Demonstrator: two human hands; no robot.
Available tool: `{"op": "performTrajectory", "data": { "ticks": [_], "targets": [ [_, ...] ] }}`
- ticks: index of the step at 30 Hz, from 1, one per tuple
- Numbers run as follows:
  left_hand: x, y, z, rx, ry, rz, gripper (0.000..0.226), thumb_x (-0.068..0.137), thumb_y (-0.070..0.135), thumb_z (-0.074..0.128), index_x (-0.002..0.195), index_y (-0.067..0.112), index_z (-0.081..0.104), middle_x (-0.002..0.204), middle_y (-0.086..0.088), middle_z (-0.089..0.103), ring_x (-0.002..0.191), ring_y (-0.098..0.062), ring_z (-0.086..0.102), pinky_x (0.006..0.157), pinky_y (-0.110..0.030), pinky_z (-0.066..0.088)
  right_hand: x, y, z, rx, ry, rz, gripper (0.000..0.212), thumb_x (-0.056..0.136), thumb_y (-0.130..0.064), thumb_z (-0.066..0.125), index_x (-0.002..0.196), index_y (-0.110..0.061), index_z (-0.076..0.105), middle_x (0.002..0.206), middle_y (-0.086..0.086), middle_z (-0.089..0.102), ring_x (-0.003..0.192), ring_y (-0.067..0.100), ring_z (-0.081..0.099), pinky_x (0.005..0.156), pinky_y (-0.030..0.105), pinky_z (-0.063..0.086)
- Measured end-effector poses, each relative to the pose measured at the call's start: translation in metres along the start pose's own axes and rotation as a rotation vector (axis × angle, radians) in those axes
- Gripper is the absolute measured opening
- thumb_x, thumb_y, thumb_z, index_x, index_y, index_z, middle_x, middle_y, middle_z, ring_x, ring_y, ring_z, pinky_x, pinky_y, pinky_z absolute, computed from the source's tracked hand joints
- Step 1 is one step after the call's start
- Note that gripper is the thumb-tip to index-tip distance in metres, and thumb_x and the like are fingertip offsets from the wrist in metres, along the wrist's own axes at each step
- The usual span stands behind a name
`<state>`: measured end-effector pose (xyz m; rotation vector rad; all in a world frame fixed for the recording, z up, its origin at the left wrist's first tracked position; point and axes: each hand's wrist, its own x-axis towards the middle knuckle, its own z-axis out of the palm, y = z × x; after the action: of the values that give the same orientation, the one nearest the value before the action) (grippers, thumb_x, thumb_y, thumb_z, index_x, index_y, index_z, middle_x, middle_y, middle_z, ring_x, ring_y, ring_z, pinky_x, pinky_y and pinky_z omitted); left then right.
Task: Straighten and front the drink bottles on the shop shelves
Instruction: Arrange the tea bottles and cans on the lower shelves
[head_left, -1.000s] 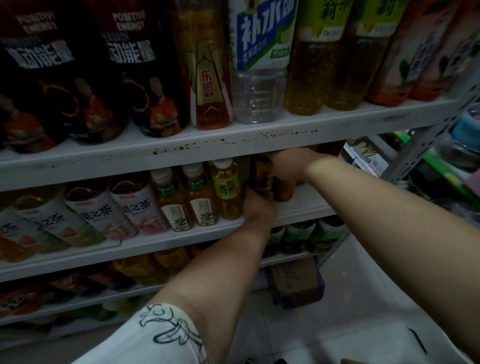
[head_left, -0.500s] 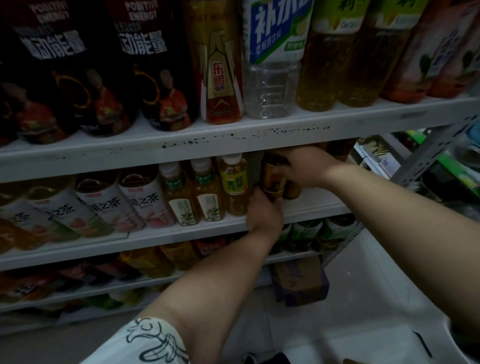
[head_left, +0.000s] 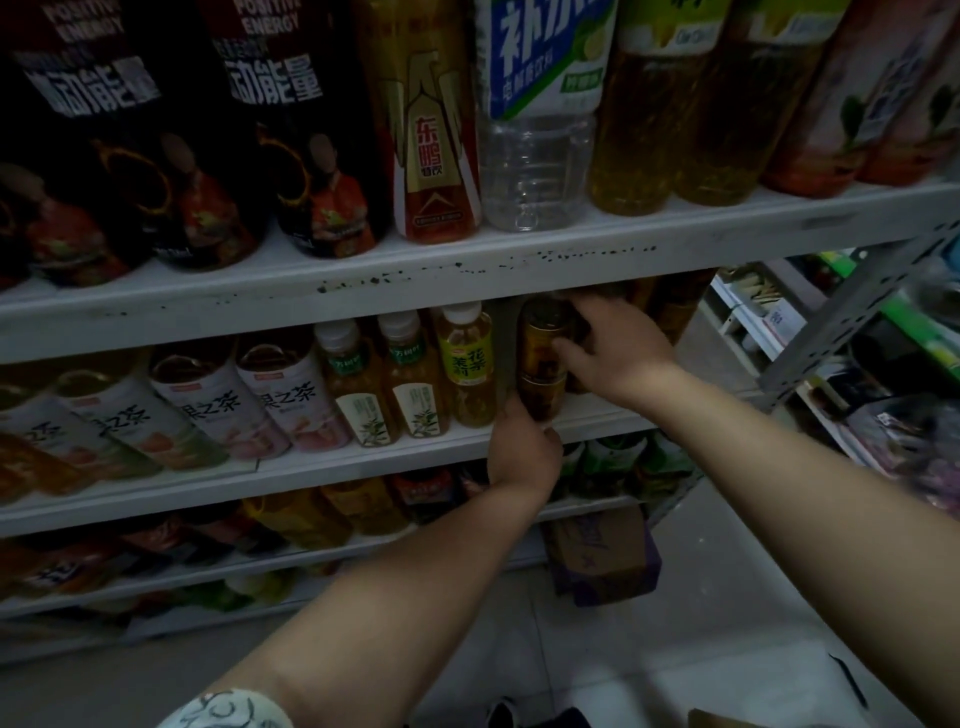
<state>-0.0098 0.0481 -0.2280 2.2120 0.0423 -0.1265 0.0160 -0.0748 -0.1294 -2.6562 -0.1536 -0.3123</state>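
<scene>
Your left hand (head_left: 524, 457) holds the base of the amber bottle (head_left: 537, 366), your right hand (head_left: 623, 353) clasps its top, to square it beside the yellow tea (head_left: 465, 364).

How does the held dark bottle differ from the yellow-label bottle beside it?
The dark bottle has a brown-gold wrap; yellow-label bottle shows pale tea. The dark bottle is held by left hand and right hand; the yellow-label bottle is untouched. Both upright at the middle shelf.
</scene>
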Motion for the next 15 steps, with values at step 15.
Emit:
{"op": "performTrajectory", "data": {
  "ticks": [15],
  "targets": [
    [0.01,-0.043,-0.043,0.03,-0.046,0.015,0.021,0.089,0.03,0.061,0.103,0.018,0.07,0.097,-0.001,0.071,0.086,-0.016,0.063,0.08,-0.028,0.052,-0.029,0.053,0.048,0.591,0.171,0.57,0.06,0.081,-0.029,0.072,0.133,-0.023,0.043,0.115,-0.008,0.048,0.102,0.011,0.049,0.086,0.028,0.04]
  ]
}}
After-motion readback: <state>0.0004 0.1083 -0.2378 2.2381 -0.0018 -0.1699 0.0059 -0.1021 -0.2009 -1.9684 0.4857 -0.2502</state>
